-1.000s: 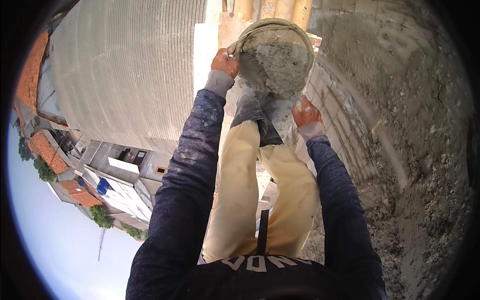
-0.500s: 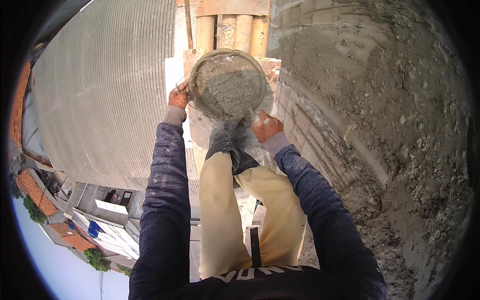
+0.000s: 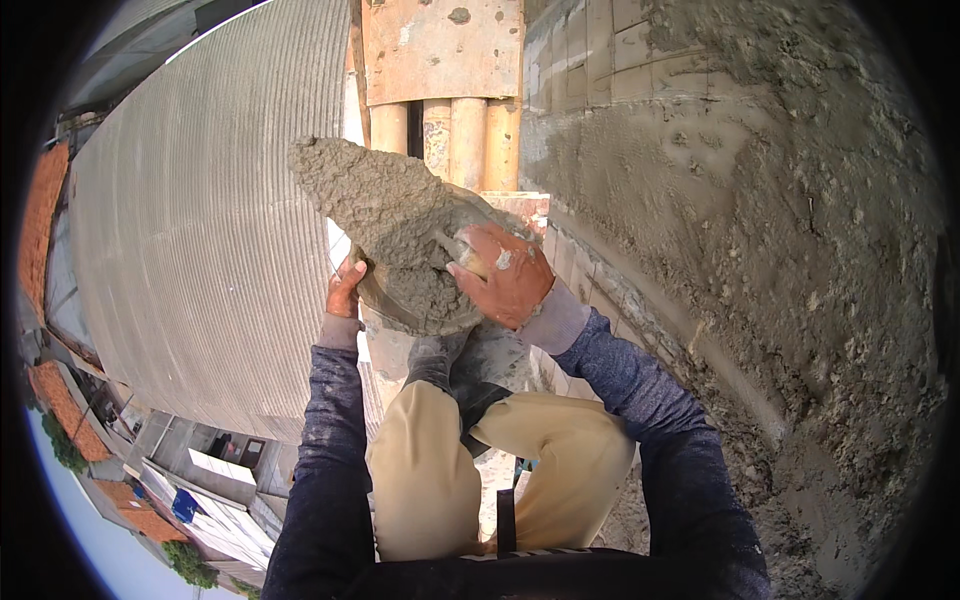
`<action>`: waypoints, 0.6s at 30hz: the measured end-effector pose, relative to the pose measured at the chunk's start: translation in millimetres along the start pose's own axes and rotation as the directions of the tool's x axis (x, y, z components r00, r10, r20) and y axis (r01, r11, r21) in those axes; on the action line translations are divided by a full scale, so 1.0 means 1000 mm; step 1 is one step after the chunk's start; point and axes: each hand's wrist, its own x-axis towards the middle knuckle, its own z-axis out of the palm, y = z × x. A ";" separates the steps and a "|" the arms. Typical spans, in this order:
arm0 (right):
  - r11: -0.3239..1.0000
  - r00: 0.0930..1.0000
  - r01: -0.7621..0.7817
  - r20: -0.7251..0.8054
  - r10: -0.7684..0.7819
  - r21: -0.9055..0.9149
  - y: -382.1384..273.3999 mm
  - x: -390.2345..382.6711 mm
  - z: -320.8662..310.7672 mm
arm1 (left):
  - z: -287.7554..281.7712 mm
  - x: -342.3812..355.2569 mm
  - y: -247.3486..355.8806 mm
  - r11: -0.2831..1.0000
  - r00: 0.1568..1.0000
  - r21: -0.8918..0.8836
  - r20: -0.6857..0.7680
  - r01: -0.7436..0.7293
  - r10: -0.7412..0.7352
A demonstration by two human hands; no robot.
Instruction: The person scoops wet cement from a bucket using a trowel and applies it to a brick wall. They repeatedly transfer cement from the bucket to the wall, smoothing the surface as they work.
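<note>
My right hand is closed around the handle of a trowel, held over a round bucket of wet grey mortar. Only a short piece of the trowel's shank shows by my fingers. Its blade is hidden under a thick, pointed heap of mortar that reaches past the bucket's far left rim. At the bucket's left side, my left hand grips the rim, thumb uppermost. The bucket stands in front of my boots, and more mortar lies inside it.
Beyond the bucket, a stained wooden board lies over several yellowish poles. Corrugated roofing slopes away on the left, with rooftops far below. To the right spreads wet, rough concrete, bordered by a ledge.
My right hand has moved from the bucket's near right edge to above its middle, raising a trowel heaped with mortar. My left hand now grips the rim, and the bucket appears lower in view.
</note>
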 end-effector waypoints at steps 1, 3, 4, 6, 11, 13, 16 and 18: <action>0.991 0.995 -0.080 0.060 0.074 0.110 0.012 0.007 -0.004 | 0.002 0.000 -0.002 0.999 0.998 -0.050 0.058 -0.013 0.016; 0.923 0.946 -0.175 0.318 0.062 0.341 0.055 0.022 -0.025 | 0.003 0.002 -0.008 0.990 0.996 -0.138 0.093 -0.002 0.015; 0.730 0.787 -0.564 0.518 0.334 0.386 0.082 0.033 -0.036 | 0.003 0.004 -0.012 0.986 0.993 -0.169 0.116 -0.009 0.029; 0.191 0.538 -0.843 0.786 0.303 0.504 0.149 0.064 -0.065 | 0.004 0.008 -0.017 0.969 0.984 -0.245 0.160 -0.042 0.083; 0.564 0.401 -0.718 -0.419 0.815 0.409 0.224 0.057 -0.179 | 0.018 0.004 -0.017 0.936 0.984 -0.339 0.108 -0.094 0.138; 0.658 0.561 -0.744 -0.426 0.710 0.116 0.199 -0.009 -0.220 | 0.027 -0.002 -0.010 0.935 1.000 -0.354 0.027 0.005 0.004; 0.714 0.759 -0.645 -0.336 0.557 -0.273 0.159 -0.088 -0.231 | 0.042 -0.008 -0.001 0.898 0.965 -0.417 0.142 -0.143 0.219; 0.746 0.849 -0.527 -0.212 0.485 -0.406 0.139 -0.119 -0.213 | 0.048 -0.014 0.003 0.912 0.973 -0.387 0.116 -0.138 0.197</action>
